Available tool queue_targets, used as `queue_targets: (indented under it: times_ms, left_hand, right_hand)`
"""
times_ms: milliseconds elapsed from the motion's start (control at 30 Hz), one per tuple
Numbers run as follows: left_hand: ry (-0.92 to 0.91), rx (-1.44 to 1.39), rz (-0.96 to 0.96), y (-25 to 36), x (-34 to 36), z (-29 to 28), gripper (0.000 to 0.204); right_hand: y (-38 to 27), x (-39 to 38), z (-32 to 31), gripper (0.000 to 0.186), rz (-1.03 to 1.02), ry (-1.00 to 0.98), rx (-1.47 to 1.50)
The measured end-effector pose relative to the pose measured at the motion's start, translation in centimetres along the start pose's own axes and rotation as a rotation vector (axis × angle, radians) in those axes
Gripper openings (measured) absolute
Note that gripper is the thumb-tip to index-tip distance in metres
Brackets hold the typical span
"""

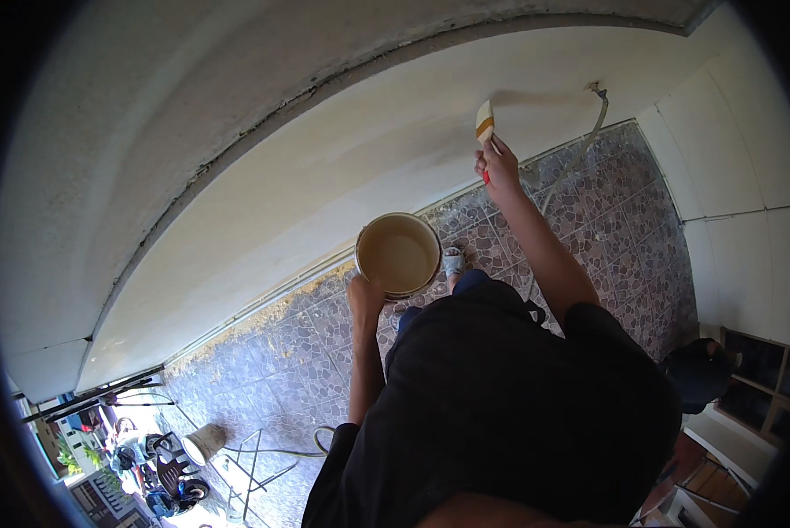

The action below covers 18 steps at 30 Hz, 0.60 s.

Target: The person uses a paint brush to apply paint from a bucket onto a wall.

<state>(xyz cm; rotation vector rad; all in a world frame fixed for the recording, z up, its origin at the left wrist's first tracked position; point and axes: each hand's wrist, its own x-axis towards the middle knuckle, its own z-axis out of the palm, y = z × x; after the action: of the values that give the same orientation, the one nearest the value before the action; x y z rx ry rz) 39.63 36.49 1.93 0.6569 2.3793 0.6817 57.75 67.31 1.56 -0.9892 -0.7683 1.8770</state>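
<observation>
My right hand [498, 167] is closed around the handle of a flat paintbrush [485, 125] with pale bristles, a tan band and some red near the handle's end. The bristles point up, at or close to the cream wall [351, 176]; whether they touch it I cannot tell. A darker, damp-looking patch runs over the wall around the brush. My left hand [366, 297] grips the near-left rim of a round bucket [400, 215], which has cloudy beige liquid inside. The bucket is beside my feet, close to the wall's base.
A hose [599, 123] hangs from a wall tap [595, 87] and runs down to the stone-patterned tile floor [588, 231]. Lower left are a tipped white bucket [204, 443], a folding metal frame [252, 466] and a motorbike [170, 493]. Someone in dark clothing [698, 374] is at right.
</observation>
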Motion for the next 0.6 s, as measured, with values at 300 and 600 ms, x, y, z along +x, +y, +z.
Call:
queue_targets:
  times_ms: [300, 600]
  left_hand:
    - [0.041, 0.031, -0.054, -3.3, -0.7, -2.0, 0.037]
    - [0.066, -0.067, -0.082, -4.7, -1.6, -3.6, 0.035]
  right_hand:
    - [8.6, -5.7, 11.7, 0.043, 0.086, -0.18, -0.115]
    - [2.2, 10.3, -4.5, 0.016, -0.089, 0.465, 0.095]
